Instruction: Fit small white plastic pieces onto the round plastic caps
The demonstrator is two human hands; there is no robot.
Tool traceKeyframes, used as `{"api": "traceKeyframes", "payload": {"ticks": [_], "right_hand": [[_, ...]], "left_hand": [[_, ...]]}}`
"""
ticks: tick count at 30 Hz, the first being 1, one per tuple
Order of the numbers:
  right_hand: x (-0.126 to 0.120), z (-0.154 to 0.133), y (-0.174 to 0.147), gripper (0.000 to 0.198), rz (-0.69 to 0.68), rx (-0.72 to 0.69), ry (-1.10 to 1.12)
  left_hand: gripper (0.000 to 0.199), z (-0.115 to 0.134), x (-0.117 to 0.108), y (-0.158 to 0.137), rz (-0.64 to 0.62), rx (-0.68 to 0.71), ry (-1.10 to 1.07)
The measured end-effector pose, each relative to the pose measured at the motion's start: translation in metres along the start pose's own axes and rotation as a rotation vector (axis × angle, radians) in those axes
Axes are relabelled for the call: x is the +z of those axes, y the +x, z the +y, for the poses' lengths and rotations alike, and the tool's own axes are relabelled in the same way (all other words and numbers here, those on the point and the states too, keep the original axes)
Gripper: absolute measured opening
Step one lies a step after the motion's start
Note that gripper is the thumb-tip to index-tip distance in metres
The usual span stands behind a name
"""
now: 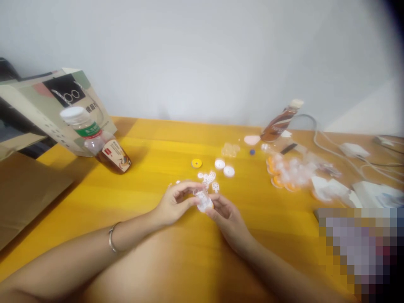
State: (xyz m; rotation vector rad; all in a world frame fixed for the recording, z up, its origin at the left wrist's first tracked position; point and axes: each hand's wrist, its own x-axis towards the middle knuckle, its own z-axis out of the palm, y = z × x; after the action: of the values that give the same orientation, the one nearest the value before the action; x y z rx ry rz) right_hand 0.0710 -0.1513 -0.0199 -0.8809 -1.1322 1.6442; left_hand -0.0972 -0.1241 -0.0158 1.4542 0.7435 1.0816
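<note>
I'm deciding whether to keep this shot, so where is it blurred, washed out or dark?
In the head view, the small whitish plastic piece in the person's fingers is blurred; head view again, pale sheen washes the yellow wood-look table near the bottom edge; same head view, the upper right corner is dark and pixel blocks mask the lower right.

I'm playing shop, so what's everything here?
Wall: 1, grey, behind
Table: 1, yellow, below
Bag: 1, beige, left
Cardboard: some, brown, left
Bottles: 2, brown, left and right
Discs: 1 yellow, 2 white, centre
Small parts: many, white, centre
Lumps: several, clear, back
Bits: 1 pink, 1 blue, right
Heap: 1, orange and white, right
Cables: several, white, right
Boxy things: several, white, right
Held part: 1, whitish, centre
Bracelet: 1, silver, left wrist
Left grip, right grip: 2, bare, centre
</note>
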Motion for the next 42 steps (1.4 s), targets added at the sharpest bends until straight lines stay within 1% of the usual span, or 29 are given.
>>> {"api": "traceKeyframes", "payload": {"ticks": [3, 5, 10, 14, 19, 27, 33, 37, 42], "right_hand": [[0.003, 0.002, -0.002, 0.024, 0.074, -0.069, -0.039], [0.003, 0.004, -0.002, 0.026, 0.091, -0.099, -0.045], [0.001, 0.007, -0.001, 0.025, 0.071, -0.073, -0.029], [0.001, 0.005, -0.001, 0.025, 0.067, -0.080, -0.020], [0.002, 0.005, -0.001, 0.026, 0.085, -0.074, -0.005], [0.003, 0.004, -0.001, 0.026, 0.101, -0.049, -0.019], [0.003, 0.001, 0.000, 0.031, 0.111, -0.031, -0.007], [0.003, 0.000, 0.000, 0.026, 0.095, -0.031, 0.017], [0.003, -0.003, -0.001, 0.024, 0.096, -0.020, 0.014]], "left_hand": [[0.023, -0.005, 0.003, -0.001, 0.153, 0.012, 0.024], [0.023, -0.006, 0.004, -0.001, 0.180, 0.019, 0.021], [0.024, -0.005, 0.004, -0.002, 0.153, 0.022, 0.024], [0.024, -0.004, 0.005, -0.003, 0.146, 0.020, 0.051], [0.025, -0.003, 0.006, -0.004, 0.147, 0.022, 0.092], [0.026, -0.003, 0.006, -0.004, 0.144, 0.001, 0.054], [0.030, -0.005, 0.004, -0.003, 0.098, -0.016, 0.033], [0.032, -0.003, 0.003, -0.003, 0.086, -0.024, 0.026], [0.031, 0.004, 0.004, -0.003, 0.073, -0.035, 0.058]]}}
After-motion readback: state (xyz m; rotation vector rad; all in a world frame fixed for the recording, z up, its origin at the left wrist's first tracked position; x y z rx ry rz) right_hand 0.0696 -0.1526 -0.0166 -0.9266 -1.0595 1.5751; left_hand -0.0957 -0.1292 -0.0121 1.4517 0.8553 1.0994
